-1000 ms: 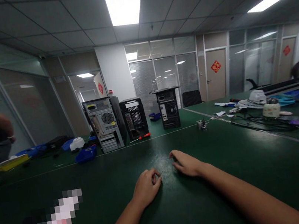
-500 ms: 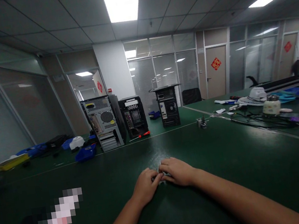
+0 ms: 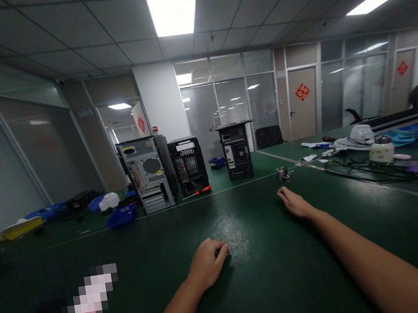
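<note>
My left hand (image 3: 208, 262): fingers curled toward thumb, I can't tell if clamped | my right hand (image 3: 294, 203): fingers bent, grip unreadable to me | small metal parts (image 3: 286, 174): just beyond right fingertips

The tabletop (image 3: 140, 271) is coloured deep green, the small metal parts (image 3: 280, 173) dull silver. The left computer case (image 3: 141, 169) is finished in silver-grey, the middle case (image 3: 192, 164) and right case (image 3: 244, 169) in black. Red is carried by the screwdriver handle (image 3: 205, 189); a blue tray (image 3: 122, 217) and a yellow tray (image 3: 21, 229) are seen; the red diamond (image 3: 302, 92) is patterned in gold.
</note>
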The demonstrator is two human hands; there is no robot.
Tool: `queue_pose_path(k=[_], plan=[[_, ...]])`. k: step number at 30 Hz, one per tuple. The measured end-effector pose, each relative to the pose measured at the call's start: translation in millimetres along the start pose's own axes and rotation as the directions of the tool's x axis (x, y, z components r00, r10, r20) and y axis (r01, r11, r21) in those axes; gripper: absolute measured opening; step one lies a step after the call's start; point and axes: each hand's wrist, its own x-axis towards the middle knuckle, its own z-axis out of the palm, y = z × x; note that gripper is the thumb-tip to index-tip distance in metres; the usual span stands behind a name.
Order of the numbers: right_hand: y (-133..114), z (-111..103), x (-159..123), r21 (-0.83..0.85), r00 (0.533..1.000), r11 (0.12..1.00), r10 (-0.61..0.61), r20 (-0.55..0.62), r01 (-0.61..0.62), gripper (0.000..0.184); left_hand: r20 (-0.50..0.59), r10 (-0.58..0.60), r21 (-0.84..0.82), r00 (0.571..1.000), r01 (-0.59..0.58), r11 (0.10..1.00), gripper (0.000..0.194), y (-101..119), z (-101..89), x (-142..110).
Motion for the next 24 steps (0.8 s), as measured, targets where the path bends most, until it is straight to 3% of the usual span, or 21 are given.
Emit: queue_pose_path(k=[3, 7, 15, 24], plan=[[28, 1, 7, 0.001, 0.993, 0.994, 0.11, -0.047, -0.11, 0.024, 0.003, -0.008, 0.008, 1.0, 0.008, 1.0, 0.045, 1, -0.5, 0], [39, 4, 10, -0.009, 0.973, 0.975, 0.222, -0.068, -0.223, 0.026, 0.004, -0.013, 0.011, 1.0, 0.013, 1.0, 0.045, 2, 0.2, 0], [40, -3, 8, 0.077, 0.948, 0.954, 0.297, -0.117, -0.289, 0.029, 0.023, -0.02, 0.02, 1.0, 0.019, 1.0, 0.047, 0, 0.7, -1], [41, -10, 5, 0.069, 0.953, 0.961, 0.275, -0.125, -0.268, 0.029, 0.028, -0.011, 0.017, 1.0, 0.01, 1.0, 0.047, 0, 0.5, 0]])
